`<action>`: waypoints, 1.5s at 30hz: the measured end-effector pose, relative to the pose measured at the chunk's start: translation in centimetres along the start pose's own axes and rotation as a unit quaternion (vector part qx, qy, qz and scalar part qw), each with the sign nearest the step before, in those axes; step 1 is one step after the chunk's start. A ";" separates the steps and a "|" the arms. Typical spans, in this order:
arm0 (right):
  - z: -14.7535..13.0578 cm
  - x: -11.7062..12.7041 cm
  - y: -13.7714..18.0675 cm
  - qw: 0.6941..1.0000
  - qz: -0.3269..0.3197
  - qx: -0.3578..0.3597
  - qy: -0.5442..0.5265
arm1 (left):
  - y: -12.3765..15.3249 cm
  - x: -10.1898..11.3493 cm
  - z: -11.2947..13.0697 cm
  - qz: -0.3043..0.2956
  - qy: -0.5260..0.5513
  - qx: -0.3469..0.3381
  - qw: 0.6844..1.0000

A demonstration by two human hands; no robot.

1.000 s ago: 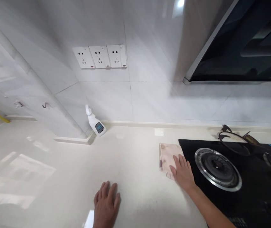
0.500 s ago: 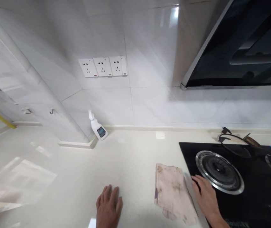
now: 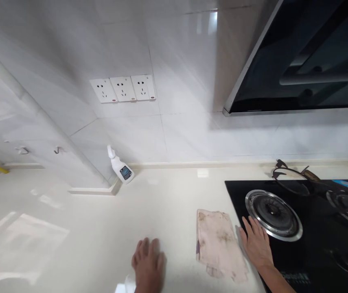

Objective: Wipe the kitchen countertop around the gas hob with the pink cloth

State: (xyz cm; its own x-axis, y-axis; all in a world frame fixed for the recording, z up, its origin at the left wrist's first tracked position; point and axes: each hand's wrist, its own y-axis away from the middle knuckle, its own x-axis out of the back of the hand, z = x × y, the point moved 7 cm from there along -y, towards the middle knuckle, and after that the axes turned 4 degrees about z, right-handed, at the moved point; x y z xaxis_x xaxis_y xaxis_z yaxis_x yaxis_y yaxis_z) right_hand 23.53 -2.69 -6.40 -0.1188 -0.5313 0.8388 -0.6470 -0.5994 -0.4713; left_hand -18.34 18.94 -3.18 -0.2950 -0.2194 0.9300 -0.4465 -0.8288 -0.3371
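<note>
My left hand [image 3: 148, 262] rests on the pale countertop [image 3: 164, 203] with its fingers a little bent and apart, holding nothing. My right hand [image 3: 257, 245] lies spread and flat on the left edge of the black gas cooktop [image 3: 298, 260], just below the near burner's ring [image 3: 274, 215]. Between the two hands, nearer the right one, a folded pink cloth [image 3: 221, 244] with brown stains lies on the countertop. Neither hand touches it.
A white spray bottle [image 3: 121, 167] stands against the back wall by the pillar [image 3: 79, 156]. Wall sockets [image 3: 122, 89] sit above it. A dark range hood [image 3: 302, 73] juts out over the cooktop. Behind the burners lies a round rack-like ring with black feet [image 3: 292, 181].
My right hand has spread its fingers and lies flatter on the cooktop's edge. The left hand has shifted slightly right along the countertop. The view has turned a little to the right.
</note>
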 end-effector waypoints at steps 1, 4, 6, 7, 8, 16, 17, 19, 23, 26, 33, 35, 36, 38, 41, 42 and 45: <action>0.1 -0.1 0.0 1.000 0.001 -0.001 0.002 | -0.3 -0.4 2.2 -0.001 0.022 -0.026 0.999; 0.3 -0.2 0.1 1.000 0.000 0.002 0.009 | -1.3 -1.4 11.4 -0.032 0.118 -0.168 0.978; 0.4 -0.3 0.2 1.000 0.002 0.015 0.015 | -1.9 -1.6 17.4 -0.076 0.166 -0.232 0.955; 0.5 -0.3 0.2 1.000 0.005 0.025 0.018 | -2.3 -1.6 20.1 -0.097 0.185 -0.256 0.944; 0.7 -0.4 0.3 0.999 0.009 0.034 0.022 | -2.7 -1.6 22.5 -0.113 0.199 -0.271 0.935; 1.4 -0.4 0.7 0.996 0.021 0.072 0.051 | -3.5 -3.1 29.8 -0.270 0.209 -0.327 0.881; 1.4 -0.3 0.7 0.996 0.021 0.071 0.053 | -3.4 -3.0 29.3 -0.275 0.215 -0.324 0.879; 1.4 -0.1 0.6 0.996 0.022 0.065 0.056 | -3.1 -2.5 27.4 -0.280 0.223 -0.316 0.879; 1.4 0.0 0.5 0.996 0.024 0.051 0.063 | -2.1 -1.3 21.0 -0.278 0.218 -0.277 0.893; 1.6 -0.4 0.5 0.997 0.016 0.048 0.065 | -1.3 -0.8 13.9 -0.241 0.187 -0.219 0.927; 2.4 -1.2 0.7 0.998 0.002 0.032 0.057 | 1.5 3.3 -6.2 -0.105 -0.048 0.048 0.992; 2.5 -1.2 0.7 0.998 -0.008 0.021 0.054 | 2.6 4.7 -10.2 -0.101 -0.089 0.105 0.985; 2.6 -1.2 0.7 0.998 -0.013 0.015 0.053 | 3.1 5.2 -11.5 -0.104 -0.099 0.124 0.982; 2.7 -1.2 0.7 0.999 -0.021 0.008 0.049 | 3.5 5.5 -13.0 -0.110 -0.112 0.151 0.976; 2.5 -1.2 0.8 0.999 -0.023 0.007 0.046 | 2.5 5.2 -13.1 -0.096 -0.133 0.177 0.970; 2.4 -1.3 0.8 0.999 -0.023 0.005 0.048 | 1.6 5.0 -12.7 -0.088 -0.137 0.178 0.971; 2.1 -1.4 0.8 0.998 -0.022 -0.005 0.055 | -2.5 4.9 -10.7 -0.076 -0.117 0.155 0.978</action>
State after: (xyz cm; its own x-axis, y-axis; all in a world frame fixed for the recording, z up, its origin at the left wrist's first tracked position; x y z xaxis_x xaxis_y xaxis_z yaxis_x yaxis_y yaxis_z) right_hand 24.76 -3.73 -8.52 -0.1711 -0.4359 0.8836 -0.6610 -0.6143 -0.4311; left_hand -27.67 25.46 0.63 -0.0281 -0.1633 0.9862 -0.1828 -0.9691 -0.1657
